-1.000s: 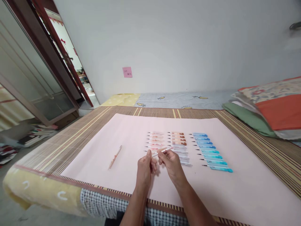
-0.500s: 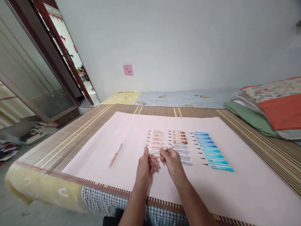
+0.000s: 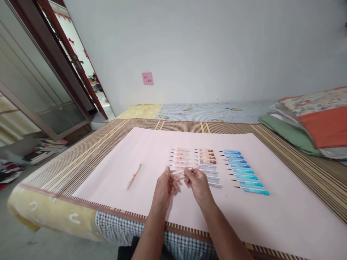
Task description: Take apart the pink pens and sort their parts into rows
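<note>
A pale pen with pink marks [image 3: 193, 168] is held slantwise between my hands, above the pink sheet [image 3: 108, 162]. My left hand [image 3: 167, 184] pinches its left end, and my right hand [image 3: 193, 178] grips it near the middle. Behind them lie rows of pens: pale pink ones [image 3: 180, 153], brown-ended ones [image 3: 205, 156] with greyish ones [image 3: 213, 178] nearer me, and a column of blue and turquoise ones [image 3: 240, 169] at the right. One more pinkish pen [image 3: 133, 176] lies alone, slanted, to the left of my left hand.
The sheet lies on a striped mat [image 3: 94, 142] over a bed. Folded cloths and a pillow [image 3: 322, 126] are piled at the right. A pink note [image 3: 147, 78] is stuck on the wall. Through the doorway at the far left, a person [image 3: 96, 82] is visible.
The view has shifted slightly. My left hand has moved a little to the left along the held pen; my right hand keeps its grip.
</note>
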Demonstrator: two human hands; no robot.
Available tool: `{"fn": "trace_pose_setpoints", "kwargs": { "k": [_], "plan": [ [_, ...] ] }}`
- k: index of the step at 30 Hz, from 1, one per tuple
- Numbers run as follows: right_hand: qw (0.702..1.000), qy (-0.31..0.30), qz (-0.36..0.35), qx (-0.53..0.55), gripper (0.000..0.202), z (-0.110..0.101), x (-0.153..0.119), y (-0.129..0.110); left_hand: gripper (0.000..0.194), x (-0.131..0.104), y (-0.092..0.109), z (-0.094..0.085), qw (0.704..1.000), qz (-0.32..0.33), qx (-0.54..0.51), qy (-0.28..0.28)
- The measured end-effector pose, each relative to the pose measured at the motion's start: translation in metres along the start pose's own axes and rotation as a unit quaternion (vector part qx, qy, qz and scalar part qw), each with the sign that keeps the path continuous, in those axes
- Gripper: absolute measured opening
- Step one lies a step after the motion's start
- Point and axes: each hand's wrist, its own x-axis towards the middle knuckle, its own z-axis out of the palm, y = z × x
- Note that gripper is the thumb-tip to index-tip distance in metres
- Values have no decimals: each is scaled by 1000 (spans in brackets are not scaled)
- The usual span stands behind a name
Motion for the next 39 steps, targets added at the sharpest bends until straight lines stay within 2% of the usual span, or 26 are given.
{"fn": "trace_pose_setpoints", "kwargs": {
  "k": [3, 5, 10, 12, 16, 18, 22, 26, 29, 35, 39],
  "plan": [
    [1000, -2, -7, -5, 50, 0, -2, -3, 48, -1, 3, 0, 999, 38, 8, -22],
    [1000, -11, -12, -4, 49, 1, -3, -5, 40, -1, 3, -2, 999, 40, 20, -17],
    [1000, -26, -13, -7, 51, 1, -2, -5, 57, 0, 3, -5, 997, -38, 70, 18],
    [1000, -22, -12, -13, 50, 1, -2, -4, 55, 0, 4, -5, 997, -27, 66, 17],
    [999, -23, -25, -25, 49, 2, -2, -6, 46, 1, 7, -6, 998, 38, 49, -8],
    [999, -31, -30, -24, 49, 2, -2, -7, 43, 1, 5, -6, 998, 33, 53, -9],
    [999, -36, -26, -24, 49, 2, -3, -8, 58, 1, 3, -6, 997, -24, 67, 24],
    [999, -18, -14, -23, 50, 1, -2, -6, 55, 0, 8, -6, 1000, 8, 24, -5],
    [999, -29, -15, -18, 51, 0, -2, -5, 46, 0, 10, -7, 999, 29, 23, -26],
    [999, -43, -16, -21, 50, -1, 0, 0, 61, 1, 6, -8, 998, -23, 51, 25],
    [999, -39, -15, -21, 47, -3, 2, 1, 56, 1, 11, -7, 1000, 13, 13, -8]
  ]
}}
